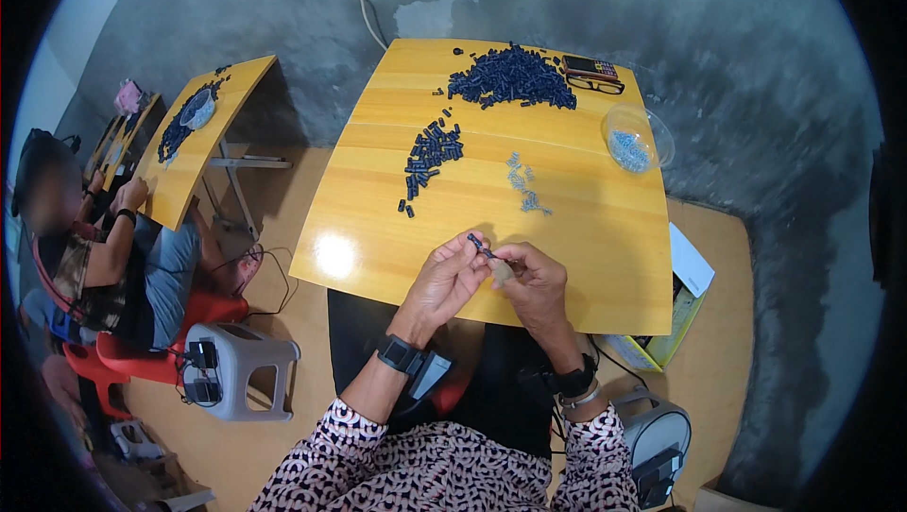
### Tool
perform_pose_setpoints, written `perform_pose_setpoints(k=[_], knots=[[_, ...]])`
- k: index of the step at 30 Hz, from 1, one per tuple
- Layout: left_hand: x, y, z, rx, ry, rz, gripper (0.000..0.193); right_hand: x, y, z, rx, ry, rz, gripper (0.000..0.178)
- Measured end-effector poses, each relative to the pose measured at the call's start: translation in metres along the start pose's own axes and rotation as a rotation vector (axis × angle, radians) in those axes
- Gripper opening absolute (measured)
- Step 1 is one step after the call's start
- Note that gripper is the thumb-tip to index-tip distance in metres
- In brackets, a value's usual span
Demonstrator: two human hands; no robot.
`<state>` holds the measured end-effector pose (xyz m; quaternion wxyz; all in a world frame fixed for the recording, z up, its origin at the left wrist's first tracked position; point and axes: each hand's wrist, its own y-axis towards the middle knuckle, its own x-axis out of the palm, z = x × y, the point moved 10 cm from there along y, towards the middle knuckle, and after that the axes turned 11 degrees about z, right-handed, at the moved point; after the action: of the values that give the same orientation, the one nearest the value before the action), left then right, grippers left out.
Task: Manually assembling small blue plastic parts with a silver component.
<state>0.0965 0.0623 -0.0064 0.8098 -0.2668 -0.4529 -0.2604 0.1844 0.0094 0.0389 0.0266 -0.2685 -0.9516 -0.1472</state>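
Note:
Near the table's front edge, my left hand [444, 276] pinches a small dark plastic piece [476, 241] between thumb and fingers. Close against it, my right hand [535, 287] has its fingers closed at the piece's other end. Something beige [501, 272] shows at the right fingertips; I cannot tell what it is. Ahead of my hands lie a small pile of dark plastic pieces [433, 155] and, to its right, a scatter of small silvery screw-like parts [525, 181]. A larger heap of the dark pieces [512, 76] is at the far side.
The yellow wooden table [359, 219] carries a clear bowl [631, 139] of silvery parts at right, with glasses [595, 84] and a phone-like device [588, 66] behind it. A yellow box [652, 349] stands on the floor. Left, another person [104, 257] sits at a second table [213, 125].

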Motion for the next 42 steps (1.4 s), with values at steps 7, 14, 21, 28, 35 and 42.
perform_pose_setpoints(k=[7,14,21,28,35,42], knots=[[-0.005,-0.001,-0.001,-0.020,-0.006,0.057,0.017,0.000,0.001,-0.002,-0.053,-0.061,-0.004,0.010],[-0.004,-0.001,-0.001,-0.013,0.006,0.039,0.016,0.000,0.002,-0.005,-0.108,-0.113,-0.004,0.010],[-0.002,-0.001,0.000,-0.005,0.009,0.013,0.017,0.002,0.003,-0.021,-0.203,-0.155,0.010,0.010],[-0.004,0.000,0.000,-0.011,0.021,0.027,0.017,0.002,0.003,-0.016,-0.183,-0.163,0.006,0.010],[-0.004,0.001,-0.001,0.007,0.047,0.030,0.013,0.001,0.002,-0.013,-0.204,-0.188,0.018,0.013],[-0.005,0.000,0.000,0.008,0.076,0.054,0.015,0.000,0.000,-0.026,-0.303,-0.251,0.057,0.014]])
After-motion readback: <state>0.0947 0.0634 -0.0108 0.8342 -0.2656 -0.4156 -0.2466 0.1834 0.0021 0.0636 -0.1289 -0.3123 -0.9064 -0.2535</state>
